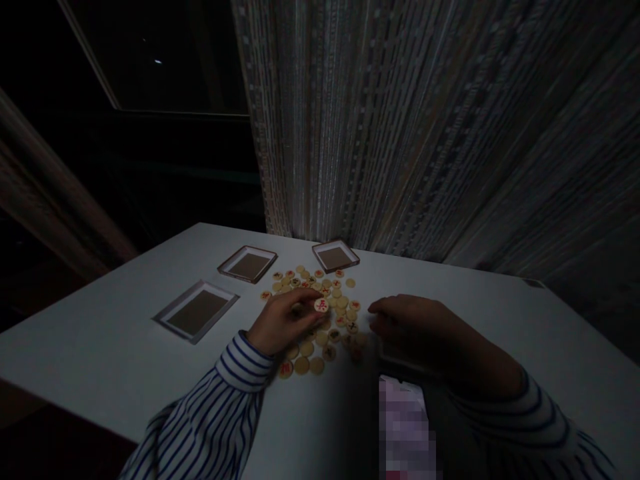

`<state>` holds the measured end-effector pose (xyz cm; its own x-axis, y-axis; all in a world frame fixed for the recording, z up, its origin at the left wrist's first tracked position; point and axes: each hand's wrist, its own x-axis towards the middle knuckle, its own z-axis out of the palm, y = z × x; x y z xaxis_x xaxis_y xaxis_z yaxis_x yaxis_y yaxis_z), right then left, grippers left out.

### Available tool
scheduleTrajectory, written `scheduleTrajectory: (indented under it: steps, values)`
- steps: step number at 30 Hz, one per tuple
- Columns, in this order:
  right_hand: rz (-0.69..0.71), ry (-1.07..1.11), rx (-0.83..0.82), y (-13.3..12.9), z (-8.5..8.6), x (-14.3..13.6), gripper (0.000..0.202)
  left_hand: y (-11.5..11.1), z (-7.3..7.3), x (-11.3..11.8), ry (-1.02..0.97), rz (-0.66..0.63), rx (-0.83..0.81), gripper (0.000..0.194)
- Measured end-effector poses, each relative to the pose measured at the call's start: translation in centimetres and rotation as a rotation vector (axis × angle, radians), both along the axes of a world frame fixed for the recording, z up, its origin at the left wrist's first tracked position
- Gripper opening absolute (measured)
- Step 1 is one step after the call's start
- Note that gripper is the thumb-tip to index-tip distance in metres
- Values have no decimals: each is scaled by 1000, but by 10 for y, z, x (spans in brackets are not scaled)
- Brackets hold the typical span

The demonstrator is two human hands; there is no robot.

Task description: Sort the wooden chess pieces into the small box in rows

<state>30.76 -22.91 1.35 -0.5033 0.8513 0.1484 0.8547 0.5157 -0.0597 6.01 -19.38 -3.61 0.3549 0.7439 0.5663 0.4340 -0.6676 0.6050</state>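
My left hand (287,320) is closed on a round xiangqi piece (321,305), pinched between thumb and fingers. A red character on its pale face turns toward me. Beneath and around this hand lies a loose heap of xiangqi pieces (341,302), some showing red or dark characters, others plain side up. To the right of the heap, my right hand (415,327) hovers with its fingers stretched out toward the pieces. Nothing shows in its fingers, though shadow covers their undersides. Part of a shallow tray (407,360) peeks out below the right hand, mostly hidden by it.
Three shallow trays stand beyond the pieces: one at the left (195,311), one behind it (249,264) and one at the back (335,257). A phone (405,427) lies near me on the white table (115,320). A string curtain (350,120) hangs at the back edge.
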Motion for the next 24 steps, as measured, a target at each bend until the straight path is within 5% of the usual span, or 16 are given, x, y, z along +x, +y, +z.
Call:
scheduleTrajectory:
  steps: [18, 24]
  values:
    - [-51, 121, 12, -18, 24, 18, 23, -10, 41, 57, -63, -164, -74, 27]
    - [-7, 241, 111, -21, 27, 37, 20, -8, 39, 83, -180, -247, -145, 29]
